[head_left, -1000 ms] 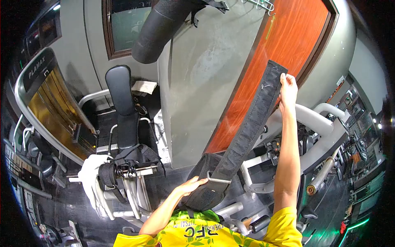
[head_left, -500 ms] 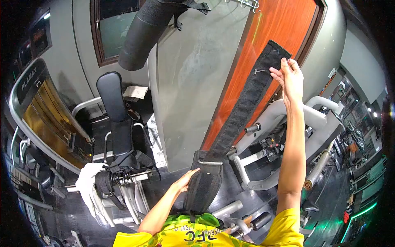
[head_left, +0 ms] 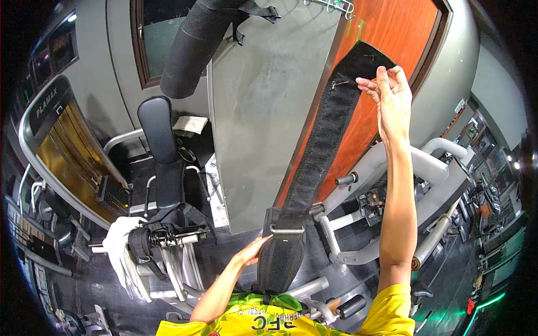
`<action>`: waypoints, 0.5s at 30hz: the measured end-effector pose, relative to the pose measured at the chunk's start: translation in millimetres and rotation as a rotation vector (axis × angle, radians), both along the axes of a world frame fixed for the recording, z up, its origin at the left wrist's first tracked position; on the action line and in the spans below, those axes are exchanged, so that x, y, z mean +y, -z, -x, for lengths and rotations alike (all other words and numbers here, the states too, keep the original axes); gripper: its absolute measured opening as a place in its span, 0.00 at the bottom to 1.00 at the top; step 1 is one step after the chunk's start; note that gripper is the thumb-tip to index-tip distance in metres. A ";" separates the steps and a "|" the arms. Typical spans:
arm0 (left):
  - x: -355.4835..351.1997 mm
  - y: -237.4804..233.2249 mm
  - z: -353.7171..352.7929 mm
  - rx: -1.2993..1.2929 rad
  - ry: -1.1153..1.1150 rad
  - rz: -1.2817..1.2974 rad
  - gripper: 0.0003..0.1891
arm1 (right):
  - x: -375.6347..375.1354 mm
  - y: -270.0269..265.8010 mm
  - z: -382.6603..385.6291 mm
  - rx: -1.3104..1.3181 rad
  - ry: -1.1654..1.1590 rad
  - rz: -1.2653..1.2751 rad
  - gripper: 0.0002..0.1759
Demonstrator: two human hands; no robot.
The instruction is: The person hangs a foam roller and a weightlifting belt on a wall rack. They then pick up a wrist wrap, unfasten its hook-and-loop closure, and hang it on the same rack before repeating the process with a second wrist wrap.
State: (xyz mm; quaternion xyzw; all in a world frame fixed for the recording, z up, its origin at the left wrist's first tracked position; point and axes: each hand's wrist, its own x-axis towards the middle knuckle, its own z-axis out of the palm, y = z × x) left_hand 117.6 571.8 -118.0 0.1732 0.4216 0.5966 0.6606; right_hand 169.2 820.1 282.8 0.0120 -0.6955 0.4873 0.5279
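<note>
A long black weightlifting belt [head_left: 324, 140] stretches up and away from my waist. Its strap passes through a metal loop [head_left: 287, 230] near the wide padded part. My right hand [head_left: 393, 101] is raised at the far end, pinching the strap's edge between thumb and fingers, just beside some loose pale thread. Lower down, my left hand [head_left: 252, 253] grips the padded part's left edge close to the loop; its fingertips are hidden behind the belt. The padded part hangs in front of my yellow shirt [head_left: 263, 320].
A dark padded seat machine [head_left: 156, 131] and a white towel [head_left: 116, 252] on a frame are to the left. A black cylindrical pad [head_left: 196, 47] hangs above. Grey machine arms [head_left: 426, 163] stand close by my right arm, before a reddish wooden door [head_left: 386, 33].
My right hand has moved a little up and left with the strap end, which now turns its flat face more toward me. My left hand keeps its place by the loop.
</note>
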 end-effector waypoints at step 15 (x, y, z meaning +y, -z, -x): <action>14.5 -53.4 -37.9 0.177 -0.495 0.239 0.35 | -36.9 10.5 16.6 0.101 -0.289 0.027 0.09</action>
